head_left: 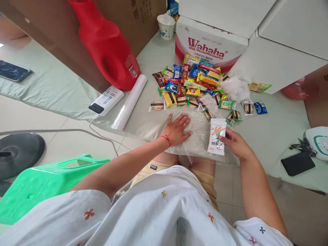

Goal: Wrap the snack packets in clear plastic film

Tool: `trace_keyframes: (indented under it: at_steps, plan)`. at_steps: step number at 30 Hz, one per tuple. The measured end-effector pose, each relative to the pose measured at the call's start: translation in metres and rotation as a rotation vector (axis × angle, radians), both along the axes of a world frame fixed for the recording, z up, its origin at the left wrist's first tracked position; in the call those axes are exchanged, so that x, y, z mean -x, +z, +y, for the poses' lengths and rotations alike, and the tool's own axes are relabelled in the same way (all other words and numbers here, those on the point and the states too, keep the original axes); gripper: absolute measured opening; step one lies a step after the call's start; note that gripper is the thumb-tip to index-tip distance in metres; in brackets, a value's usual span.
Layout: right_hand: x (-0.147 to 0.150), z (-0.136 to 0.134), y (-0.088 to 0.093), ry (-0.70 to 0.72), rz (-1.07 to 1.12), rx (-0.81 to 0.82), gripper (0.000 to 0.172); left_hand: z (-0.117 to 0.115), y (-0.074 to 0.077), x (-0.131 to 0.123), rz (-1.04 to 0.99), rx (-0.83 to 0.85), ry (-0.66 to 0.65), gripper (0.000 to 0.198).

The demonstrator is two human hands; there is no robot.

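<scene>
My right hand (236, 141) pinches the right edge of a white snack packet (216, 136), which has an orange picture and dark lettering. The packet is over a sheet of clear plastic film (197, 136) spread near the table's front edge. Flat on the film's left part rests my left hand (177, 130), fingers spread, a red string at its wrist. Just beyond both hands lies a heap of small wrapped snacks (192, 80) in many colours. Crumpled clear plastic (237, 87) sits against the heap's right side.
A roll of clear film (130, 102) lies left of my left hand, beside a white power bank (107, 100) and a big red jug (112, 48). Behind the heap stands a Wahaha carton (210, 41). At right are a black pouch (298, 164) and keys (303, 147).
</scene>
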State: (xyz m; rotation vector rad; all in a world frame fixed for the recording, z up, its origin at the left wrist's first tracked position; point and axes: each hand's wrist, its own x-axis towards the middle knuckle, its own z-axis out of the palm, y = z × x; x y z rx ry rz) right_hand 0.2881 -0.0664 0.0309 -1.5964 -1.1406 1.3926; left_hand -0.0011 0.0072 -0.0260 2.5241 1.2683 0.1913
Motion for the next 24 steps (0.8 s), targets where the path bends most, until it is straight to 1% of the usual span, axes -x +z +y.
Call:
trace_keyframes:
  at_steps: [2, 3, 4, 6, 8, 9, 11, 14, 16, 18, 20, 22, 24]
  plan:
    - [0.005, 0.001, -0.007, 0.016, -0.041, 0.023, 0.056, 0.000, 0.001, 0.000, 0.013, -0.001, -0.001, 0.072]
    - [0.007, 0.003, -0.011, 0.031, -0.122, 0.024, 0.053, 0.000, 0.001, -0.001, 0.018, -0.001, -0.001, 0.071]
    - [0.009, 0.005, -0.014, 0.045, -0.249, 0.012, 0.048, 0.000, 0.001, -0.001, 0.022, -0.003, 0.001, 0.071]
    - [0.012, 0.007, -0.022, 0.061, -0.590, -0.064, 0.037, 0.000, 0.001, -0.001, 0.021, -0.008, 0.007, 0.072]
    - [0.016, 0.006, -0.031, 0.054, -0.879, -0.168, 0.034, 0.000, 0.000, -0.001, 0.015, -0.012, 0.009, 0.072]
    - [0.017, 0.004, -0.035, 0.040, -0.957, -0.204, 0.035, 0.000, -0.001, -0.001, 0.012, -0.013, 0.009, 0.072]
    - [0.017, 0.001, -0.042, 0.012, -0.992, -0.225, 0.040, 0.000, -0.001, -0.001, 0.012, -0.013, 0.010, 0.072]
    - [0.011, -0.002, -0.046, -0.074, -0.935, -0.244, 0.045, 0.000, 0.000, -0.001, 0.033, -0.009, 0.017, 0.072]
    - [0.007, -0.006, -0.043, -0.145, -0.926, -0.268, 0.048, 0.000, 0.001, -0.002, 0.054, -0.008, 0.020, 0.072]
    - [0.010, -0.012, -0.036, -0.176, -0.966, -0.248, 0.053, 0.000, 0.003, -0.002, 0.068, -0.011, 0.019, 0.072]
    - [0.023, -0.018, -0.028, -0.142, -1.049, -0.183, 0.064, -0.001, 0.003, -0.002, 0.071, -0.017, 0.018, 0.073]
    - [0.042, -0.022, -0.022, -0.057, -1.141, -0.107, 0.079, -0.001, 0.003, -0.003, 0.070, -0.022, 0.019, 0.073]
    - [0.061, -0.023, -0.017, 0.023, -1.212, -0.039, 0.088, -0.001, 0.003, -0.003, 0.068, -0.026, 0.023, 0.072]
